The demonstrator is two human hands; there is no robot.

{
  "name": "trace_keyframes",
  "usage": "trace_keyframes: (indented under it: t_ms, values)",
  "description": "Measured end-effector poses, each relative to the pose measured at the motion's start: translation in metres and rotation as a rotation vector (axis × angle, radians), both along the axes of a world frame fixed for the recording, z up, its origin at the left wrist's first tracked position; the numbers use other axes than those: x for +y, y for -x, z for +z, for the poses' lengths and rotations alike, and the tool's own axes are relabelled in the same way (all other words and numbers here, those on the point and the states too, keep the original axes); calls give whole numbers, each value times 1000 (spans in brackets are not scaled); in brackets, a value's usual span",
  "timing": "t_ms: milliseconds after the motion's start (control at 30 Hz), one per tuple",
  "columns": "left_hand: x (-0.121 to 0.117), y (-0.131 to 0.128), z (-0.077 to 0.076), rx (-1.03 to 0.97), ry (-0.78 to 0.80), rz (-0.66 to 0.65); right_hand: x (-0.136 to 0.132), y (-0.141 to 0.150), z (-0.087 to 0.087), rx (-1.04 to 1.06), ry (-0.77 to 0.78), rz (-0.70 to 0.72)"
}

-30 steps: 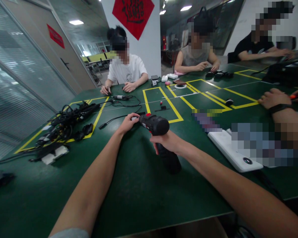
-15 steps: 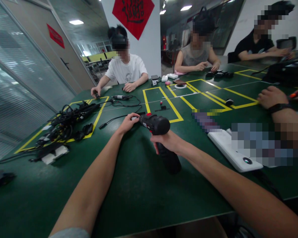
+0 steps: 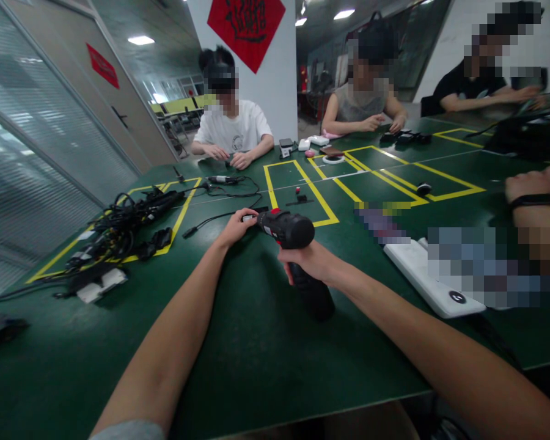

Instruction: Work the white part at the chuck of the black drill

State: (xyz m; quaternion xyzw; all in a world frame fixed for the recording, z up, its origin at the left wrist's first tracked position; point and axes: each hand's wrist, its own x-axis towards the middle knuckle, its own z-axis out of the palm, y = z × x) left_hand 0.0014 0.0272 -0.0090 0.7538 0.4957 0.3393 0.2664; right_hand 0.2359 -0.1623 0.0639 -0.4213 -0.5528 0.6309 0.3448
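Note:
My right hand point(image 3: 305, 260) is wrapped round the grip of a black and red cordless drill point(image 3: 288, 229), whose nose points left toward my other hand. At the table's middle, my left hand point(image 3: 238, 226) has its fingers closed on a small dark object with a white label point(image 3: 249, 217). The drill's tip meets that spot, and its bit cannot be made out. A black cable with a plug point(image 3: 190, 233) lies just left of my left fingers.
A heap of black cables and adapters point(image 3: 128, 226) lies on the left. To the right is a white power bank-like device point(image 3: 433, 278). Several small parts sit within yellow tape outlines point(image 3: 323, 201). Co-workers sit across the green table point(image 3: 256, 366) and at the right.
My hands and the drill have stayed in place. Across the table, a co-worker's hand moved inward from the cables toward the other hand. The co-worker's hand at right shifted farther right.

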Motion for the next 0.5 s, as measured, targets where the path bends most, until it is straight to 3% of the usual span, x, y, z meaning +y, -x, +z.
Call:
trace_keyframes:
  t_ms: [500]
  values:
    - [-2, -1, 2, -14, 20, 3, -1, 0, 3, 3, 6, 3]
